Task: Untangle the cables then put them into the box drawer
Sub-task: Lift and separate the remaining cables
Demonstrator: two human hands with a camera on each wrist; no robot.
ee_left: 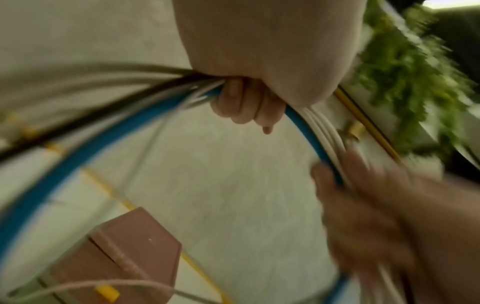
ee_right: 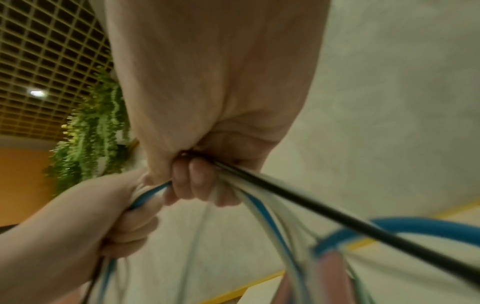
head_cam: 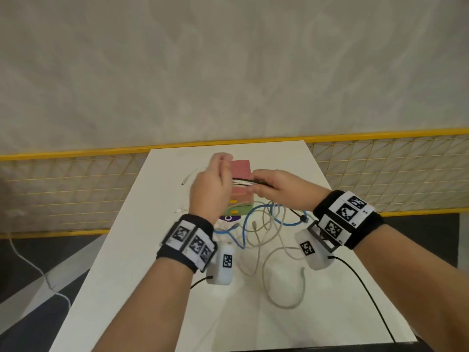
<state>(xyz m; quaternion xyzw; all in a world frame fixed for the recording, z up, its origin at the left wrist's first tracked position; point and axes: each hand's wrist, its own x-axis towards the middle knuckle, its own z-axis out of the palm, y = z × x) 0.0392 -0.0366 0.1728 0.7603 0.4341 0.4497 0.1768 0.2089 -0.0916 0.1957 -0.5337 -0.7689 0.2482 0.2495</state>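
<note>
Left hand (head_cam: pixel 210 189) and right hand (head_cam: pixel 276 185) raised close together above the white counter (head_cam: pixel 142 250), each clenched around the same bundle of mixed cables (head_cam: pixel 242 182). Fingers (ee_left: pixel 241 100) of the left hand curled tight round the strands; likewise the right hand's fingers (ee_right: pixel 194 179). Bundle made up of a thick blue round cable (ee_left: pixel 85 152), a thin glossy black cable (ee_right: pixel 324 211) and several pale white and grey cords (ee_left: pixel 324 127), pulled short and straight between the fists. Loose ends trailing down to the counter in overlapping loops, blue crossing over grey (head_cam: pixel 266 219), a long grey curl (head_cam: pixel 286 280) lying nearer the body. Just behind the hands, a small pink box with drawer fronts (head_cam: pixel 241 171) standing on the counter, yellow handles (head_cam: pixel 233 201) on its front, lower tier greenish. Separate white cord with a plug (head_cam: pixel 189 177) resting left of the box, apart from the tangle.
</note>
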